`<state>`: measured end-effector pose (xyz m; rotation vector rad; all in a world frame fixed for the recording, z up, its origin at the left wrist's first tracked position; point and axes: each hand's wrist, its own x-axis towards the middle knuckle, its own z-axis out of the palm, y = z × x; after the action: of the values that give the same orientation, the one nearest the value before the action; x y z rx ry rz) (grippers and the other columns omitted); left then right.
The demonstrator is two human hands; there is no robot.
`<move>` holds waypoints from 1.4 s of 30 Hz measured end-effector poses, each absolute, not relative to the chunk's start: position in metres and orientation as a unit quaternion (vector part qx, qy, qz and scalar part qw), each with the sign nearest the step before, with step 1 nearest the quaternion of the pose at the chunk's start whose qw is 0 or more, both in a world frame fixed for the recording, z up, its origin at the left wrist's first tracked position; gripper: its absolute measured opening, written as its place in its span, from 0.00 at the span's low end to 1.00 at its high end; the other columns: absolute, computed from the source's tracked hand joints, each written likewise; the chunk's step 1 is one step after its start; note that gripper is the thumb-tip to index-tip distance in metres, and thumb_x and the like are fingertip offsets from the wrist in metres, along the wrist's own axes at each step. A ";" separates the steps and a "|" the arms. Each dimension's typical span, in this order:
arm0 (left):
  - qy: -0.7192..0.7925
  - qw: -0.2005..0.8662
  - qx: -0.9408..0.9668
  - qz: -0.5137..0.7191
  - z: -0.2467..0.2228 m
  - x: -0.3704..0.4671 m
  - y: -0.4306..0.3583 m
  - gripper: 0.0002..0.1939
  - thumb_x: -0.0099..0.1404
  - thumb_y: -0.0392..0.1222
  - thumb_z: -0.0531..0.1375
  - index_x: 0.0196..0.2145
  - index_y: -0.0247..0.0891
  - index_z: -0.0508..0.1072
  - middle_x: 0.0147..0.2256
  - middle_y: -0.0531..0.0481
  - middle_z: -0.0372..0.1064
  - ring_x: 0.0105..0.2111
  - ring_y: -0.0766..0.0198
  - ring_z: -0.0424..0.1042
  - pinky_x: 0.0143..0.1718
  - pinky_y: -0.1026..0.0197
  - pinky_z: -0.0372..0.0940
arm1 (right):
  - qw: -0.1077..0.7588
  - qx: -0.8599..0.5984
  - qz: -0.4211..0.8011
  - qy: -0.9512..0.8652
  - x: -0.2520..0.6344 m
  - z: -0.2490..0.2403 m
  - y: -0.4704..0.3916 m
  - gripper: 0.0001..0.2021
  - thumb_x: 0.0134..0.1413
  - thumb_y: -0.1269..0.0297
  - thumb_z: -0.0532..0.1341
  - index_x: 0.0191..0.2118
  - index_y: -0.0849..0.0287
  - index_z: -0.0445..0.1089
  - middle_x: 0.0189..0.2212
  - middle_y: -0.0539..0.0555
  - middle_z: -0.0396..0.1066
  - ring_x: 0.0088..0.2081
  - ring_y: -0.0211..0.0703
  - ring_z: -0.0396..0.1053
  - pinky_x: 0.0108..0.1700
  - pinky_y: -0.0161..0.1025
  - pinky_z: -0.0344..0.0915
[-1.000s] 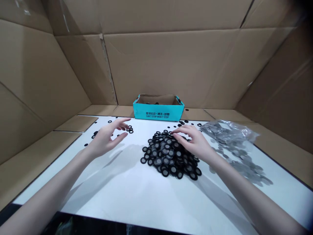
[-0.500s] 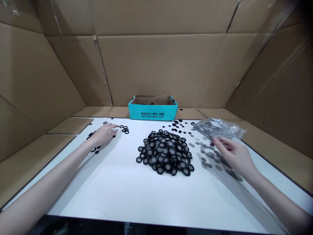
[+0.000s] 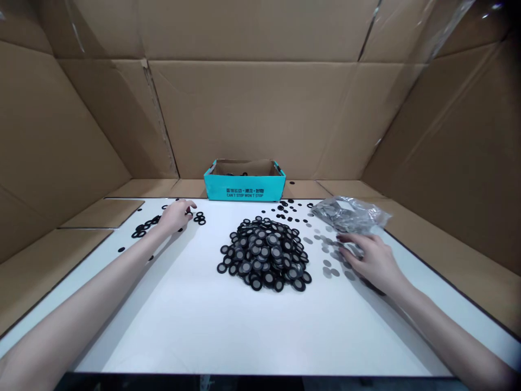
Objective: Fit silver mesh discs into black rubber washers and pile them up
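Note:
My left hand is at the back left of the white table, its index finger and thumb bent around a black ring. Several more black rings lie just right of its fingertips. My right hand hovers low over scattered grey discs, thumb and index finger apart; what lies under the palm is hidden. Between the hands is a large heap of black rings with grey centres.
A turquoise box with dark pieces inside stands at the back. Right of it lie small black discs and a clear plastic bag of grey pieces. More black rings lie left of my left wrist. Cardboard walls surround the table.
My left fingers have curled in and closed at the nearest ring. My right thumb and index finger have spread apart, lower over the grey discs. The whole view has shifted slightly.

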<state>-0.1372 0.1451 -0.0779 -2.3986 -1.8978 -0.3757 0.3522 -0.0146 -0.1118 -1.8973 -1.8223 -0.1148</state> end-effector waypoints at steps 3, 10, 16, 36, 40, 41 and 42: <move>-0.622 0.019 -0.771 -0.138 -0.074 -0.137 0.141 0.16 0.53 0.43 0.58 0.38 0.40 0.78 0.35 0.45 0.77 0.37 0.52 0.75 0.38 0.59 0.65 | 0.244 -0.697 -0.042 -0.673 0.347 -0.112 -0.004 0.15 0.53 0.60 0.56 0.43 0.56 0.75 0.39 0.61 0.78 0.46 0.61 0.69 0.44 0.53 0.65; -0.618 -0.010 -0.761 -0.197 -0.064 -0.135 0.120 0.15 0.53 0.47 0.58 0.35 0.39 0.78 0.33 0.46 0.77 0.34 0.53 0.74 0.36 0.59 0.63 | 0.234 -0.709 -0.040 -0.664 0.340 -0.113 0.011 0.14 0.52 0.61 0.57 0.41 0.57 0.76 0.31 0.60 0.79 0.40 0.61 0.69 0.36 0.50 0.63; -0.600 -0.054 -0.755 -0.261 -0.053 -0.128 0.104 0.15 0.53 0.51 0.60 0.31 0.38 0.77 0.31 0.46 0.77 0.32 0.56 0.73 0.36 0.59 0.63 | 0.248 -0.706 -0.020 -0.663 0.344 -0.108 0.009 0.11 0.50 0.60 0.59 0.38 0.55 0.75 0.32 0.57 0.80 0.41 0.62 0.69 0.39 0.51 0.62; -0.404 -0.386 -0.722 -0.408 -0.026 -0.055 0.033 0.16 0.53 0.44 0.69 0.38 0.34 0.74 0.25 0.53 0.70 0.27 0.66 0.72 0.31 0.65 0.68 | 0.510 -0.560 0.188 -0.625 0.258 -0.042 -0.009 0.15 0.44 0.49 0.68 0.33 0.55 0.74 0.28 0.54 0.75 0.31 0.48 0.72 0.31 0.41 0.63; -0.337 -0.460 -0.708 -0.417 -0.022 -0.034 0.008 0.15 0.53 0.38 0.69 0.39 0.34 0.74 0.27 0.53 0.70 0.27 0.69 0.71 0.32 0.67 0.68 | 0.531 -0.460 0.313 -0.639 0.198 -0.029 -0.018 0.13 0.44 0.56 0.69 0.37 0.55 0.72 0.24 0.50 0.75 0.28 0.43 0.72 0.32 0.40 0.64; -0.327 -0.473 -0.706 -0.414 -0.023 -0.032 0.004 0.15 0.53 0.37 0.70 0.39 0.33 0.74 0.27 0.54 0.70 0.27 0.69 0.71 0.31 0.67 0.68 | 0.531 -0.444 0.332 -0.641 0.188 -0.028 -0.020 0.13 0.44 0.59 0.69 0.37 0.55 0.72 0.24 0.50 0.75 0.28 0.42 0.72 0.33 0.40 0.64; -0.316 -0.482 -0.705 -0.412 -0.024 -0.031 0.001 0.16 0.52 0.36 0.70 0.39 0.33 0.74 0.27 0.54 0.70 0.27 0.69 0.71 0.30 0.68 0.68 | 0.531 -0.432 0.344 -0.642 0.179 -0.028 -0.021 0.12 0.44 0.61 0.69 0.37 0.55 0.72 0.23 0.49 0.74 0.28 0.42 0.72 0.33 0.40 0.64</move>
<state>-0.0308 0.0007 -0.0238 -3.3402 -1.4986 -1.9509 0.1791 -0.0212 -0.0277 -1.0310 -1.5329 0.8219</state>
